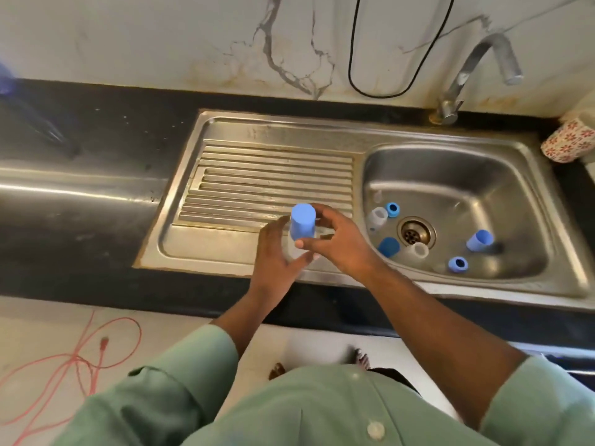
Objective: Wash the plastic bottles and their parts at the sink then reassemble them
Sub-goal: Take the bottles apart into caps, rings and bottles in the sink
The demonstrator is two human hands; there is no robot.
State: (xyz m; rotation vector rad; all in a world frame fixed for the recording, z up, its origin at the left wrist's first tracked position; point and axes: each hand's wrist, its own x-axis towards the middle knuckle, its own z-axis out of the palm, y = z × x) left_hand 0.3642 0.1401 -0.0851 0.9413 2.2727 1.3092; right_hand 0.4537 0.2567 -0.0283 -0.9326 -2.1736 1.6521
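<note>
A capped bottle (302, 235) is being gripped upright at frame centre by both hands, left hand (277, 252) low, right hand (338, 243) beside the blue cap (302, 220). Loose parts (418, 249) are being left right of it, nearer the right hand, in the sink (515, 188).

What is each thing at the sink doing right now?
Capped bottle: upright over the drainboard, blue cap on.
Left hand: holds the bottle's clear body.
Right hand: fingers curled round the bottle.
Loose parts: lying apart in the basin.
Tap: no water running.
Drain: unplugged.
</note>
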